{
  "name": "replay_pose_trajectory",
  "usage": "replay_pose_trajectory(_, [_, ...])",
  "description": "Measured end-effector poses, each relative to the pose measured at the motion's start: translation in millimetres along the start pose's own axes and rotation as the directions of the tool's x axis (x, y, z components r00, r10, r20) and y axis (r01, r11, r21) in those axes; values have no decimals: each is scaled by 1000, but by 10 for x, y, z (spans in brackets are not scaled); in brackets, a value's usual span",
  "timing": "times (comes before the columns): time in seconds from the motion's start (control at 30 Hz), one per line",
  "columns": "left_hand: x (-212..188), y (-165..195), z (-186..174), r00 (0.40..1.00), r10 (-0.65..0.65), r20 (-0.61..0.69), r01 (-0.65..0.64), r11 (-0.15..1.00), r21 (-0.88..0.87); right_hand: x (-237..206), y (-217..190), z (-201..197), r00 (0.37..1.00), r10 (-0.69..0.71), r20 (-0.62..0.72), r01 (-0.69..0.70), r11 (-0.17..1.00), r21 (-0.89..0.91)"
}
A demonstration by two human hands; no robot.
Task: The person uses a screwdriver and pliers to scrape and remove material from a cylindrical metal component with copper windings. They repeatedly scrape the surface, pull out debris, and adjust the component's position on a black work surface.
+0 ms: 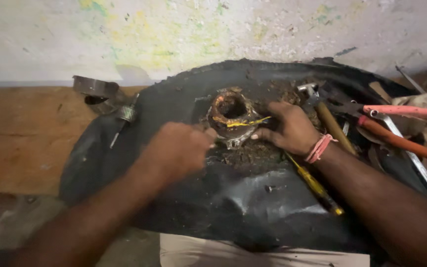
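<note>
Hands meet at a rusty metal ring [232, 111] that sits near the middle of a black rubber sheet [253, 202] spread over a wooden bench [21, 143]. The ring is round, brown with rust, open in the centre, and has a strip of yellow wire [247, 123] across its front edge. Dirt and crumbs lie on the sheet just below it.

The left hand [176, 148] comes in from the lower left and is blurred; its fingers are curled and pressed against the left side of the ring, though whether they truly grip it cannot be told. The right hand [287, 127] comes in from the lower right, wearing a pink thread band [319, 148] at the wrist. Its fingers are bent around the right side of the ring, touching it near the yellow wire.

Beside the right forearm lies a yellow-handled screwdriver [317, 188]. Further right rest a hammer [328, 116] with a wooden handle, pliers [406, 126] with pink and red grips, and a spanner [413, 158]. At the upper left of the sheet lies a bent metal band [97, 89], against a stained wall [174, 34].
</note>
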State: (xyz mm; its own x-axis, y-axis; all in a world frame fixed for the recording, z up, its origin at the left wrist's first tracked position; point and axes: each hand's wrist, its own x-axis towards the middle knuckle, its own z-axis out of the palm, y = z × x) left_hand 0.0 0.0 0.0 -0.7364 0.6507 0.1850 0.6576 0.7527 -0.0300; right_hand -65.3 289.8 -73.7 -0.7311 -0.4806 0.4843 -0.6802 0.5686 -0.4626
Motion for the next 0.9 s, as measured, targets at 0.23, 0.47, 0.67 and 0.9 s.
replay_pose_trajectory(0.23, [-242, -455, 203, 993, -102, -63, 96, 992, -84, -4, -24, 29, 998, 22, 60, -19, 999, -37])
replay_pose_trajectory(0.47, [-64, -856, 313, 999, 12, 31, -12, 1000, -1, 102, 68, 104, 997, 9, 75, -5, 999, -45])
replay_pose_trajectory(0.67, [42, -1143, 283, 993, 96, 64, -97, 995, 7, 207, 142, 184, 996, 21, 88, -17, 999, -43])
replay_pose_trajectory(0.9, [92, -1261, 471, 985, 156, -77, -160, 985, -59, 297, 170, 225, 990, 84, 114, -81, 996, -36])
